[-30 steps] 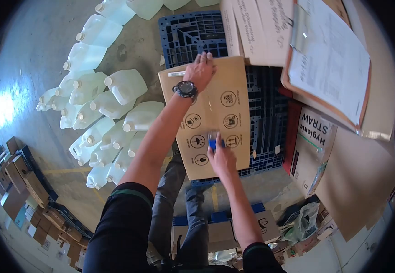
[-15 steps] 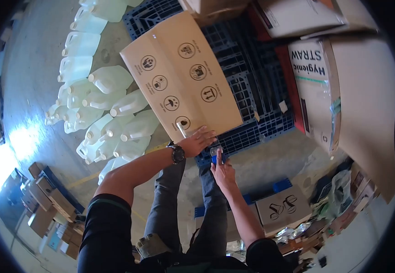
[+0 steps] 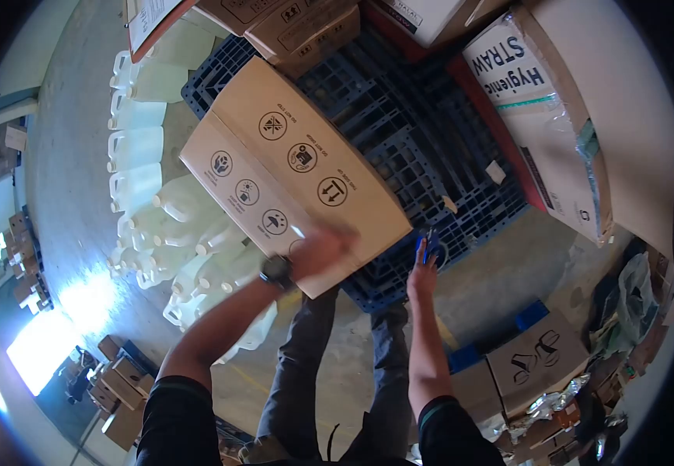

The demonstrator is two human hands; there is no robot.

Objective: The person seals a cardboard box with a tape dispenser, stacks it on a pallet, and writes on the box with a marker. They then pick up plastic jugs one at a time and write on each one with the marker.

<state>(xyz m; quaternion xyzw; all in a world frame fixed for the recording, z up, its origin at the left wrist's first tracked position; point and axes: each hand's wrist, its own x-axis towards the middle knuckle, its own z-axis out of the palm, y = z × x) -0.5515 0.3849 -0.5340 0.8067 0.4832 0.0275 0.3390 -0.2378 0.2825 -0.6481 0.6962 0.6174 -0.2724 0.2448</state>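
Note:
A brown cardboard carton (image 3: 306,167) printed with black handling symbols lies slanted on a blue plastic pallet (image 3: 422,147). Over its near end, close to the seam, is my left hand (image 3: 325,252), smeared by motion so its fingers do not show clearly; a dark watch (image 3: 277,271) is on that wrist. A short shiny strip (image 3: 298,231) shows on the seam beside this hand. My right hand (image 3: 422,278) is closed around a blue tape dispenser (image 3: 428,245) just off the carton's near right corner.
Several translucent jugs (image 3: 136,128) stand on the floor to the left. Brown cartons (image 3: 306,35) are stacked at the far end of the pallet. A large "Hygienic STRAW" box (image 3: 539,116) stands at right, and more boxes (image 3: 535,361) lie low right.
My right hand has moved right with the tape dispenser, away from my left hand. My left hand has shifted over the carton's near end and is blurred. The view has turned.

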